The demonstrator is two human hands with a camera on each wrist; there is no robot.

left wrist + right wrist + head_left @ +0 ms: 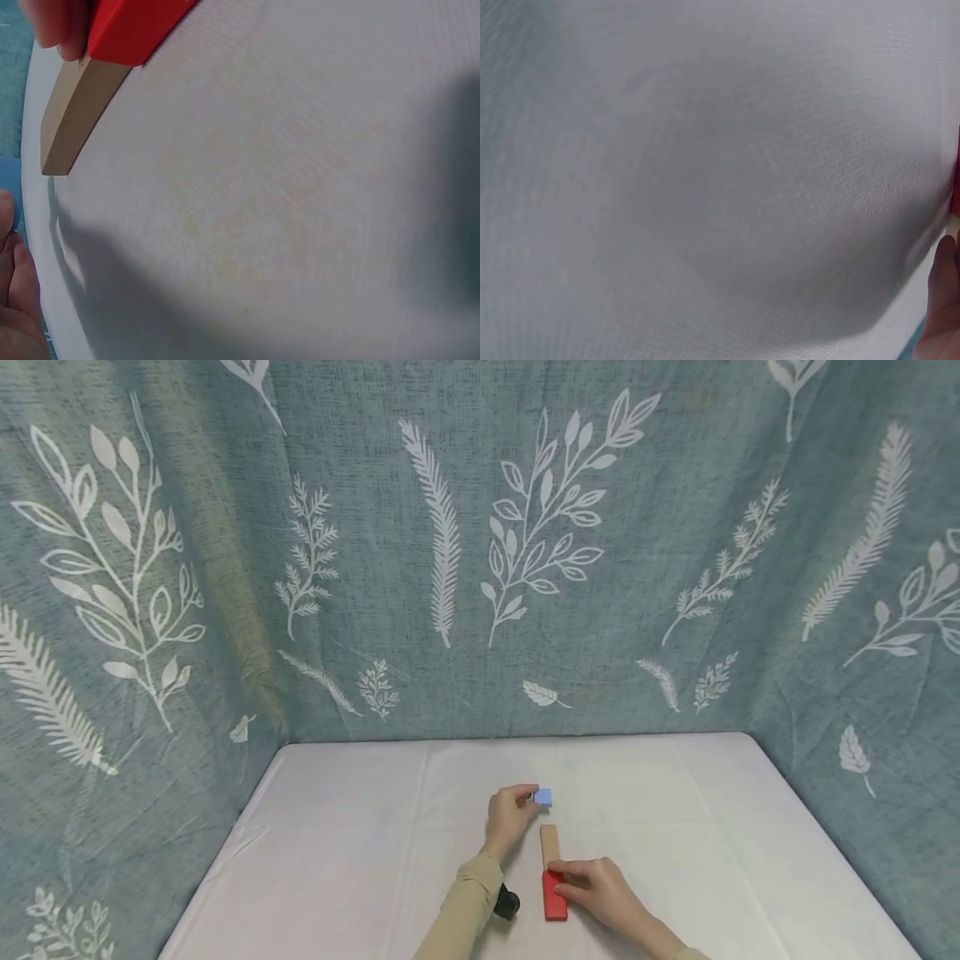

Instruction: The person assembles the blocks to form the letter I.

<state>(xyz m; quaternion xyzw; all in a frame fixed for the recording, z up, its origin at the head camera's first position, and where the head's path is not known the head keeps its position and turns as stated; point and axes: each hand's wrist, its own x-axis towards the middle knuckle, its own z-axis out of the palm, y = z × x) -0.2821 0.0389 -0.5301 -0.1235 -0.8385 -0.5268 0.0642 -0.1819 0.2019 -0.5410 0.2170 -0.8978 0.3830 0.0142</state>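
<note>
My left hand (510, 817) pinches a small light-blue block (543, 797) between thumb and fingers, beyond the far end of a plain wooden block (550, 846). A longer red block (555, 902) lies on the table end to end with the wooden one, nearer to me. With thumb and fingers, my right hand (600, 887) grips the red block close to that joint. The left wrist view shows the red block (142, 28) meeting the wooden block (86, 109), and part of the blue block (10, 184) at the left edge. The right wrist view catches only a sliver of red.
A white cloth covers the table (337, 843). Beside the left sleeve is a black device (507, 904), partly hidden by the forearm. Green curtains (360, 568) with white leaf prints surround the table's back and sides.
</note>
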